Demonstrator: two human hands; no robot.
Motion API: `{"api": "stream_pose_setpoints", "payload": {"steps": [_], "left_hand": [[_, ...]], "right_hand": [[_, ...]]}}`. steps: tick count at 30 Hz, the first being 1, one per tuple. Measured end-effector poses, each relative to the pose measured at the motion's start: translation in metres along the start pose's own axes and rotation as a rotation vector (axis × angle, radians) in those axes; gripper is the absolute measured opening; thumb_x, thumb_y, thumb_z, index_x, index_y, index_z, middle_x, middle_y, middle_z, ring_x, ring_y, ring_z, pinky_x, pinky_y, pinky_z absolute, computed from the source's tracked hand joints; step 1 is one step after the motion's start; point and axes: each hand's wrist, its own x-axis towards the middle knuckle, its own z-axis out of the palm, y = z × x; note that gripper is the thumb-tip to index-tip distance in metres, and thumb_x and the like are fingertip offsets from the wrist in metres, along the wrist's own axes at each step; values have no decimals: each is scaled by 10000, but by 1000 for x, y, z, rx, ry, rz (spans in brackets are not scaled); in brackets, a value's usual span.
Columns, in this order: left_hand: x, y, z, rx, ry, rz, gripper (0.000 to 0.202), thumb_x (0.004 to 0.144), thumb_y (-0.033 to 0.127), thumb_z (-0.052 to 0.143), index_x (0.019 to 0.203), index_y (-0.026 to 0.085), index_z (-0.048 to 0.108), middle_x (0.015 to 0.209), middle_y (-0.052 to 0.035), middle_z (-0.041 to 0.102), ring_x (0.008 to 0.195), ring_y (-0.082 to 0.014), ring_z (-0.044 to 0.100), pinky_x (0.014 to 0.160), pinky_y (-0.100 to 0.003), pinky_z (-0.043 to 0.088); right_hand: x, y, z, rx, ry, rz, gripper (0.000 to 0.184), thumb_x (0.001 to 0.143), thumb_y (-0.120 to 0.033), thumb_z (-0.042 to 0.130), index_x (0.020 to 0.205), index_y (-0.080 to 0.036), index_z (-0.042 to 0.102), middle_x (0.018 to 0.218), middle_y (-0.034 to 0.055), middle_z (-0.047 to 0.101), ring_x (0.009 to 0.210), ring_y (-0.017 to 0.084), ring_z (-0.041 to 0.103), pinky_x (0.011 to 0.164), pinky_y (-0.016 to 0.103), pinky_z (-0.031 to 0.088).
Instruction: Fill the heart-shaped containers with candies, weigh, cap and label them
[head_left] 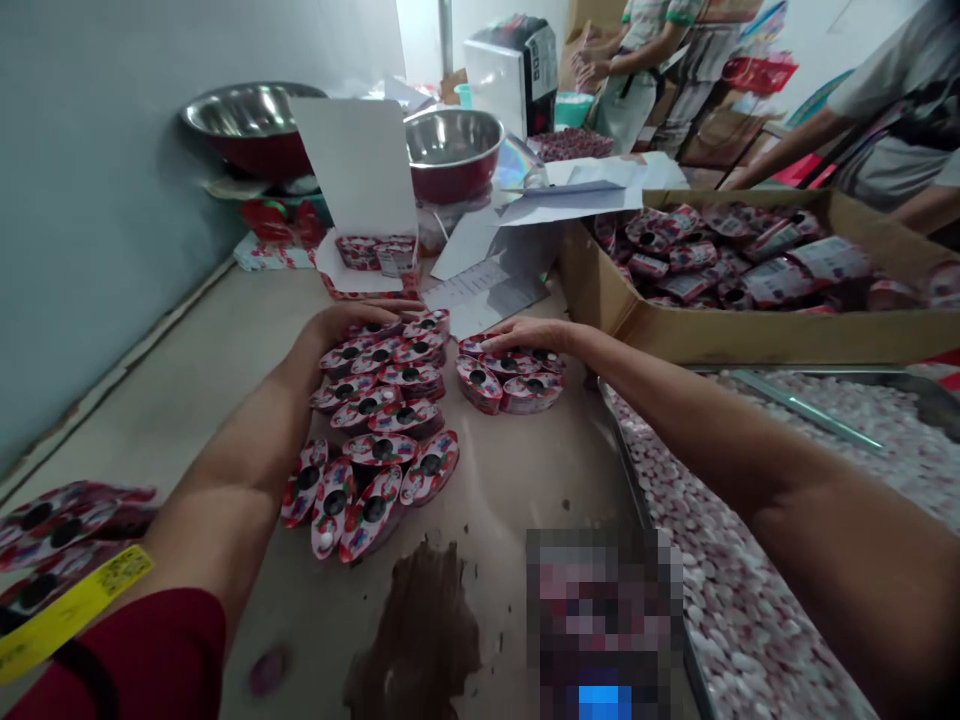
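The larger group of packets (pixel 382 449) stands bunched on the table (pixel 525 470), pointed oval tops facing up, between the person's forearms; the smaller group of packets (pixel 532 388) sits just to its right with a narrow gap between. The left hand (pixel 371 312) is spread loosely over the far end of the larger group, fingers extended and not closed round any packet. The right hand (pixel 534 335) lies across the far side of the smaller group, fingers nearly straight, touching the tops without gripping. The packets look light and thin-walled, probably card or film, so they should dent under a hard pinch and may slide over one another where the surface is glossy. The view is blurred, and I cannot tell whether the dark circles on top are openings or print. A steady hold would likely come from opposite outer sides of a group, palms flat and pressure even, because the near packets of the larger group fan outward and could tip.
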Motion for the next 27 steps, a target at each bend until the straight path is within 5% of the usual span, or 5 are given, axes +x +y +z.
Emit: {"api": "stream_pose_setpoints", "payload": {"steps": [6,16,19,22,27], "left_hand": [[28,15,58,88,-243,-73,640,733,239,814,1366,238,725,1364,-95,742,1316,-355,664,1119,-428,530],[34,2,103,305,-339,111,719,805,560,692,1430,208,648,1412,-145,707,1294,-364,682,1025,-433,591],[33,5,93,293,-199,210,800,872,616,612,1530,169,522,1498,-129,646,1360,-327,628,1069,-432,541],[14,24,67,437,72,272,706,992,473,535,1562,68,434,1525,-137,598,1380,-311,575,1044,-486,460],[-53,77,45,845,404,349,662,906,538,695,1320,22,678,1111,-63,794,1062,-252,749,902,-428,527]], "right_hand": [[-19,0,8,-261,19,25,530,701,-740,835,864,-236,826,853,10,787,735,164,668,697,259,520],[-86,12,42,-344,43,42,529,764,-760,779,827,-235,803,826,14,728,775,175,616,723,290,466],[-106,3,31,-513,247,23,524,861,-698,732,770,-183,749,687,15,607,696,155,522,661,299,400],[-151,3,9,-530,441,-34,460,922,-616,714,865,-161,747,668,7,561,682,146,494,658,298,379],[-273,41,6,-796,313,-10,457,864,-657,761,941,-206,761,824,45,667,785,197,576,741,330,439]]}}
